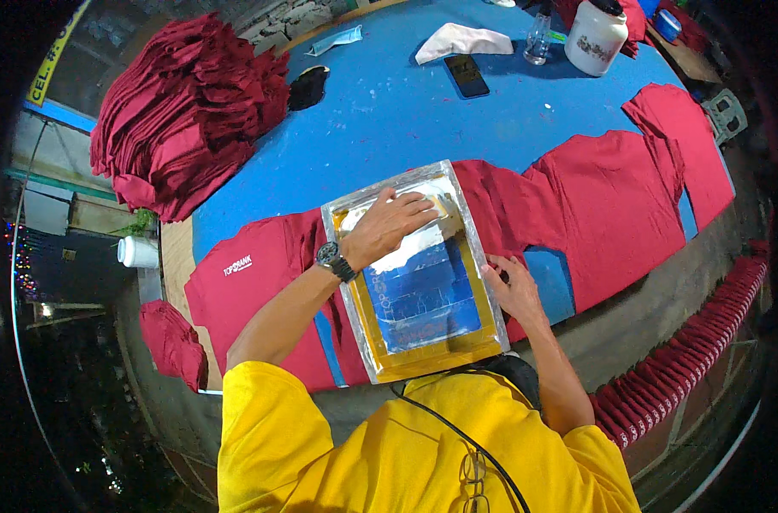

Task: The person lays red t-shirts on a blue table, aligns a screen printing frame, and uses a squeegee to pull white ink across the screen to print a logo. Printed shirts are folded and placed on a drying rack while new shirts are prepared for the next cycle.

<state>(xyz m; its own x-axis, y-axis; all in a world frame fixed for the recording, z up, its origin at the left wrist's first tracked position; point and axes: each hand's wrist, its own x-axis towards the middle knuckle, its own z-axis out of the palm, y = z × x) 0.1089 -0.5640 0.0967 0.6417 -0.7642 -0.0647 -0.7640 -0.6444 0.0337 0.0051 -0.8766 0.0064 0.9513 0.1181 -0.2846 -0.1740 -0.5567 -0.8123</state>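
Observation:
A screen printing frame (483,295) lies tilted over a maroon shirt in front of me, its border wrapped in silver and brown tape. Wet white ink (413,250) covers the upper part of its mesh; below it the mesh is blue (427,299). My left hand (384,229), a dark watch on its wrist, curls over the inked upper end. A pale edge shows past its fingertips, but the hand hides most of whatever is under it. At the frame's right edge, the bent fingers of my right hand (514,289) grip the side.
Maroon shirts (611,205) lie spread along the blue table (363,120). A tall maroon pile (188,111) stands at the far left. Toward the back are a phone (467,75), white cloth (464,41), clear bottle (538,41) and white jar (596,38). Folded garments (688,359) line the lower right.

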